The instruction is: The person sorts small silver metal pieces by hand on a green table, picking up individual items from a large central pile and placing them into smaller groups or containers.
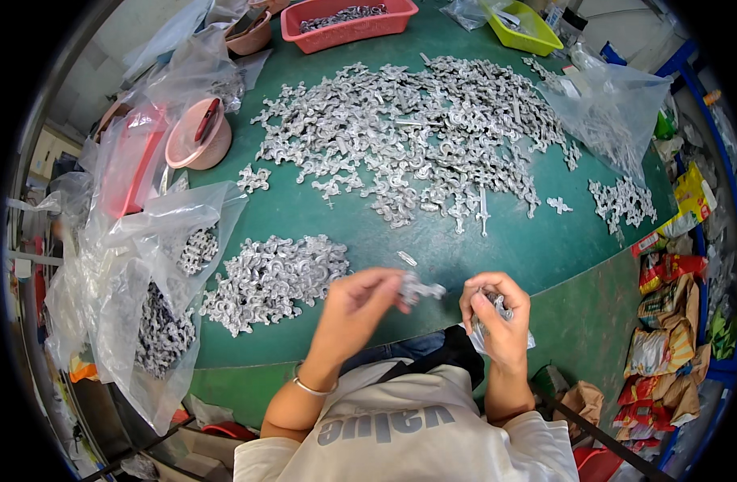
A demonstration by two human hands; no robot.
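My left hand (pixel 354 304) pinches a small silver metal casting (pixel 421 289) between thumb and fingertips, a little above the table's near edge. The casting has curved, lobed arms and looks slightly blurred. To the right, my right hand (pixel 505 323) is closed around several grey metal pieces (pixel 491 305), partly hidden by the fingers. A bit of clear plastic (pixel 478 341) shows below that hand. Beyond my left hand lies a smaller heap of silver castings (pixel 276 277). A much larger heap (pixel 433 128) spreads across the middle of the green table (pixel 368 241).
Clear plastic bags (pixel 135 257) with metal parts crowd the left edge, beside a pink cup (pixel 198 149) holding a red-handled tool. A red tray (pixel 348 30) and a yellow-green basket (pixel 525 32) stand at the back. Another bag (pixel 614 108) and a small pile (pixel 623 201) lie right.
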